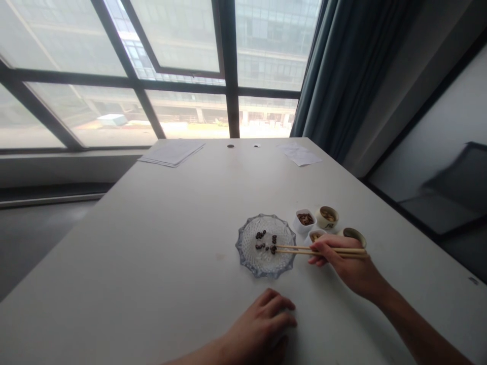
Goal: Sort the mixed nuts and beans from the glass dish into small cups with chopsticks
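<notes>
My right hand grips a pair of wooden chopsticks, pointing left over a clear glass plate with a scalloped rim. Their tips reach several small dark beans on the plate's right half; whether a bean is pinched I cannot tell. More dark beans lie in loose groups on the plate. Resting on the table in front of the plate, my left hand has its fingers apart and slightly bent, with nothing in them. Partly behind my right hand stands a small white cup of pale pieces.
Beyond my right hand are a white cup of brown pieces, a cream cup and another cup partly hidden. Papers lie at the white table's far left, more sheets at the far right. Windows and a dark curtain stand behind.
</notes>
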### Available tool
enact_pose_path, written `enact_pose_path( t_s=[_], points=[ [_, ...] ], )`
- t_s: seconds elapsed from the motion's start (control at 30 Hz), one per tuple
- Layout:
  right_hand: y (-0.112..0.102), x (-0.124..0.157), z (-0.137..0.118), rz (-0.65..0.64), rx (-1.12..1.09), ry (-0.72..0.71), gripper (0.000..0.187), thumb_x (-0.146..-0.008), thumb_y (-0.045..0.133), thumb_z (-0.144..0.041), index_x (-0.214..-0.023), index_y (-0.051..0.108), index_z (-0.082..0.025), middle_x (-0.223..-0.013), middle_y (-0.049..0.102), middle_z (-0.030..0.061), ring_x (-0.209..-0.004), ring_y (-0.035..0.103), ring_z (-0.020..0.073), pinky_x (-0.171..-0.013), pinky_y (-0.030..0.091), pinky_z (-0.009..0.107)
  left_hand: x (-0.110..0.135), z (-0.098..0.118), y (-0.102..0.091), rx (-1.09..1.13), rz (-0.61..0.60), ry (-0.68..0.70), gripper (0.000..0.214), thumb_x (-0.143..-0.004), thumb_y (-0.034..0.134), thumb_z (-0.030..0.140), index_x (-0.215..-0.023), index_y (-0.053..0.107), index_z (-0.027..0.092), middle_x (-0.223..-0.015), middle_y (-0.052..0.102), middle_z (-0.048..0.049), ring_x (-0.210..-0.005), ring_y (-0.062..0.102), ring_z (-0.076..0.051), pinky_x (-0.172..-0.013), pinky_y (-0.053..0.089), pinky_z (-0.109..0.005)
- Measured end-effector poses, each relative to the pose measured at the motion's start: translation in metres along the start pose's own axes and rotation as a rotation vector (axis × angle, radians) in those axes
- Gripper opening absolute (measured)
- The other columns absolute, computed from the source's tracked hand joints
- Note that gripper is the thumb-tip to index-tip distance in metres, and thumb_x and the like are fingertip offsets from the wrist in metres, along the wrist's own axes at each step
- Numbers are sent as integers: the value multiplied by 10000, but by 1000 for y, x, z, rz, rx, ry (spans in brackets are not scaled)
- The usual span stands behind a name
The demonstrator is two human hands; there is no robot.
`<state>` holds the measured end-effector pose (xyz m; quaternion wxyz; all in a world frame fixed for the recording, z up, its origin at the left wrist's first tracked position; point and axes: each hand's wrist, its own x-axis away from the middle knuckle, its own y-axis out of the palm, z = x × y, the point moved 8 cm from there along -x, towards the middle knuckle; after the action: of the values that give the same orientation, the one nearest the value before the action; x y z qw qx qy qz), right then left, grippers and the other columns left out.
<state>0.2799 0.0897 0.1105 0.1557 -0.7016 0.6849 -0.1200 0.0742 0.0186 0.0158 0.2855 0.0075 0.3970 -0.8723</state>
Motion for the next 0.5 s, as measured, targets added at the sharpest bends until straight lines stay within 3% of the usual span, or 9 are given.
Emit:
enact_pose_path(
  t_s=[0.5],
  points=[
    [1, 0, 3, 66, -106, 21, 444, -981, 721, -595, -887, 857, -184, -844, 855, 108, -754, 845, 237, -678, 696, 280, 0, 0, 1, -12, 5, 3, 530, -735, 709, 8, -1199, 631, 254, -1431, 667, -46, -1243, 589, -284, -1082, 560, -398]
  ],
)
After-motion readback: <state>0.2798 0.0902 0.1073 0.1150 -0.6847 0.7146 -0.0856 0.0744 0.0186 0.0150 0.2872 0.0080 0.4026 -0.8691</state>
